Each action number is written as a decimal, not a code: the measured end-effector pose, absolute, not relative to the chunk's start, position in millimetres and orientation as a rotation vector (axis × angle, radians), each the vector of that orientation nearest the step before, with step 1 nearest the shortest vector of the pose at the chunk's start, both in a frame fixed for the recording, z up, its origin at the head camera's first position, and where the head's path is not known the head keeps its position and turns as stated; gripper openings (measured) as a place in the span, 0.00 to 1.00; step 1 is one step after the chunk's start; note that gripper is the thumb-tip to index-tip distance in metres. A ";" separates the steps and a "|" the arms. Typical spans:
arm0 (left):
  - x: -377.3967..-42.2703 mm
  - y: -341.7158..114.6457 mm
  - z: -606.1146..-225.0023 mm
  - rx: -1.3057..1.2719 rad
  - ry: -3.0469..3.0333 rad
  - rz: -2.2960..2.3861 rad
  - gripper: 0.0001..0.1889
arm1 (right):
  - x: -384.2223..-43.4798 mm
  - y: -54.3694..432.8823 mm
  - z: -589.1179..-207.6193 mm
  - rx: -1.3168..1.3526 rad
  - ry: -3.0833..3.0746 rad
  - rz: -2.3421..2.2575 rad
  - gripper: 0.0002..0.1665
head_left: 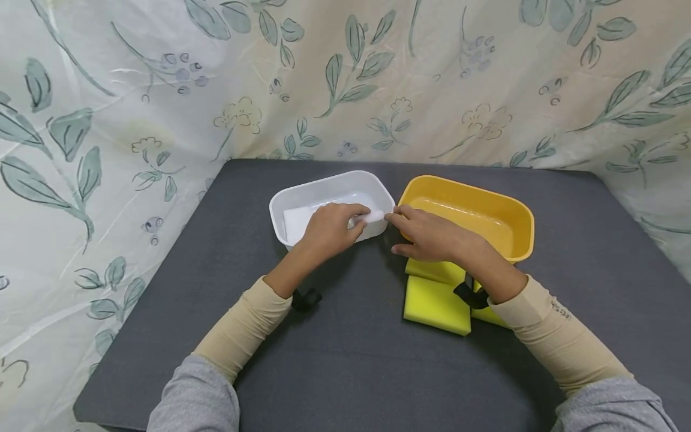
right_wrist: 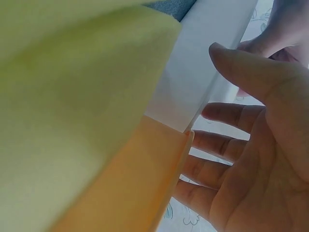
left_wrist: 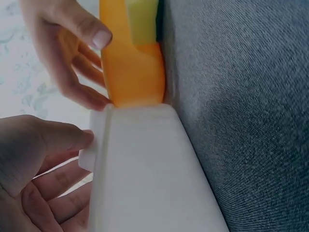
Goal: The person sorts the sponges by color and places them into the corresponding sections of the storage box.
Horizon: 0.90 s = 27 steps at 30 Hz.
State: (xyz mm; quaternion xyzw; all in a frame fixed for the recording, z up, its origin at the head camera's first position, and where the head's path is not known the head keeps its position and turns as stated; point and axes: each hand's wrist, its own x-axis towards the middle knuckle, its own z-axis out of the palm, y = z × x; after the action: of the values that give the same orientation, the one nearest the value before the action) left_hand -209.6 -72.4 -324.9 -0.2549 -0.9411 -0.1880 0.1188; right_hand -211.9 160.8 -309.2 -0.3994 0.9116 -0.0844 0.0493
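Note:
My left hand [head_left: 336,228] pinches a white block [head_left: 373,216], sponge-like in look, between thumb and fingers at the near right rim of a white tub [head_left: 330,181]. In the left wrist view the block [left_wrist: 87,158] shows beside the tub's rim, mostly hidden by the fingers. Another flat white piece [head_left: 296,223] lies inside the tub at its left end. My right hand [head_left: 432,234] hovers where the white tub meets a yellow tub [head_left: 519,231]. Its fingers are loosely spread, the fingertips right by the block's end and the rims, and nothing is gripped.
Several yellow sponges lie before the yellow tub: one in front [head_left: 437,305], one behind [head_left: 436,271], and one [head_left: 491,317] partly under the right wrist. A dark grey cloth [head_left: 335,372] covers the table. A floral curtain [head_left: 345,78] hangs behind it.

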 end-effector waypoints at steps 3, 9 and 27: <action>-212.9 -72.4 -326.0 -0.741 -2.767 -0.548 0.14 | -212.1 161.5 -309.4 -1.212 2.774 -0.253 0.39; -218.3 -73.2 -329.4 -0.715 -2.805 -0.556 0.12 | -212.2 162.0 -308.9 -1.202 2.774 -0.255 0.39; -224.8 -69.7 -338.9 -0.781 -3.057 -0.427 0.29 | -215.8 161.5 -303.6 -1.181 2.754 -0.272 0.38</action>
State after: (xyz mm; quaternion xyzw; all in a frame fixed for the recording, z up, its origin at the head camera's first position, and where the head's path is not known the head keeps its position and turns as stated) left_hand -224.8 -69.7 -338.9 -0.2454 -0.9599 -0.1342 -0.0213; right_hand -215.8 161.5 -303.6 -0.3918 0.9132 -0.0902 0.0664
